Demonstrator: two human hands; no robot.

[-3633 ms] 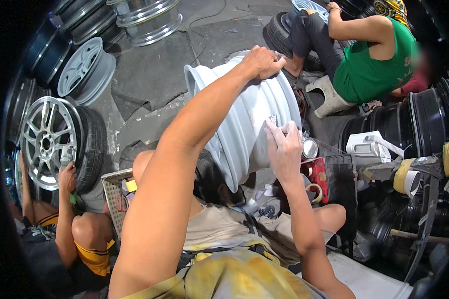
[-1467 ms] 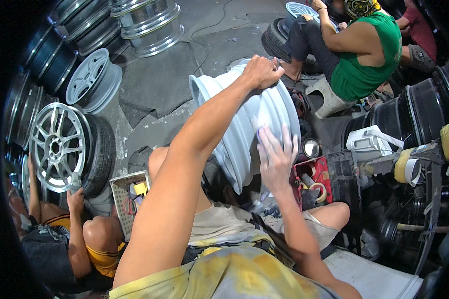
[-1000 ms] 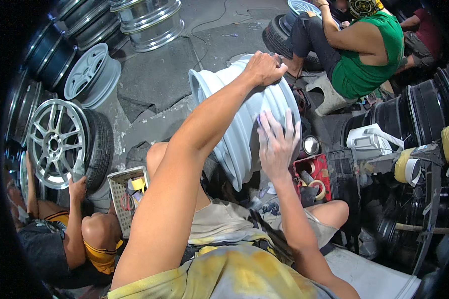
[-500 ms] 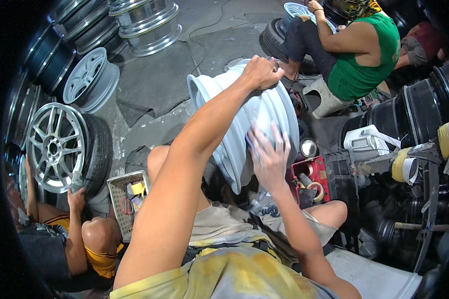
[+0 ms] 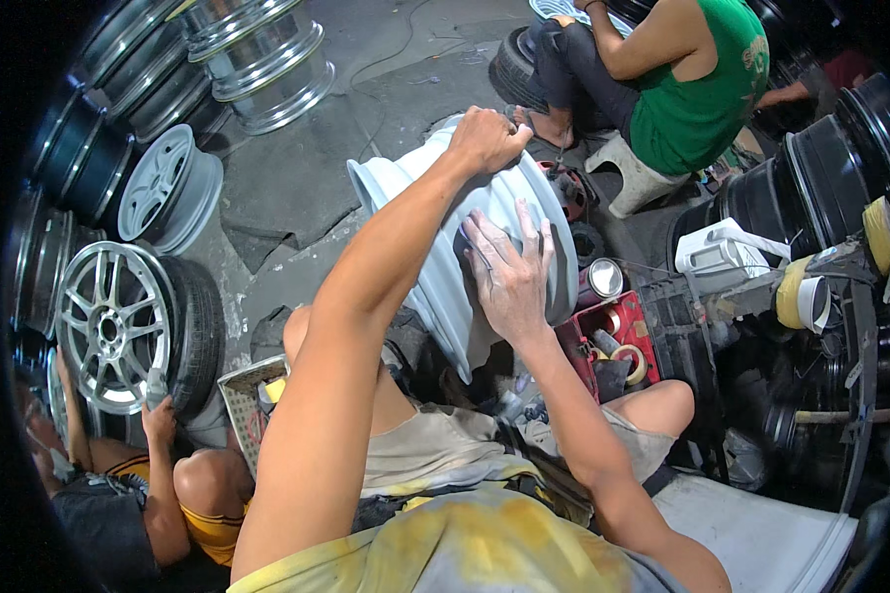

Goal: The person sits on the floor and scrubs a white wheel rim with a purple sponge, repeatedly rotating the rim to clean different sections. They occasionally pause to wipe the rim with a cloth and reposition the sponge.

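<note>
A light grey wheel rim (image 5: 420,287) stands on its edge in front of me, with its barrel turned up toward me. My left hand (image 5: 489,140) is closed over the rim's far upper edge, fingers curled around the lip. Lower down, my right hand (image 5: 509,267) lies on the barrel with its fingers stretched and spread. Pale dust coats those fingers. A purplish edge shows beside the index finger; whether anything lies under the palm is hidden.
To my right stand a red tray (image 5: 613,346) with tape rolls, a can (image 5: 603,279) and a white plastic container (image 5: 727,252). A co-worker in green (image 5: 697,89) sits ahead. At left, another person handles a spoked wheel (image 5: 114,326). Stacked rims (image 5: 257,64) stand behind.
The whole view has shifted slightly. My right hand has moved a little up and left over the barrel, while my left hand keeps its grip on the edge.
</note>
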